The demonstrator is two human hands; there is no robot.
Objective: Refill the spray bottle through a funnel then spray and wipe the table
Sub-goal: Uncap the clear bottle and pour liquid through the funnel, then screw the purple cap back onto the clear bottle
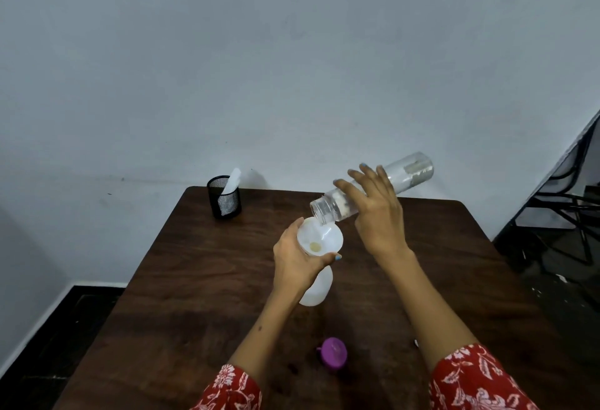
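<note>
White plastic spray bottle [316, 289] stands on the surface [181, 296] below centre, a funnel [319, 239] seated in its neck, steadied by the left hand [297, 263] curled around the top. Up-right, the right hand [378, 211] grips a clear bottle [373, 187], long axis slanting down-left, mouth just over the funnel's rim.
</note>
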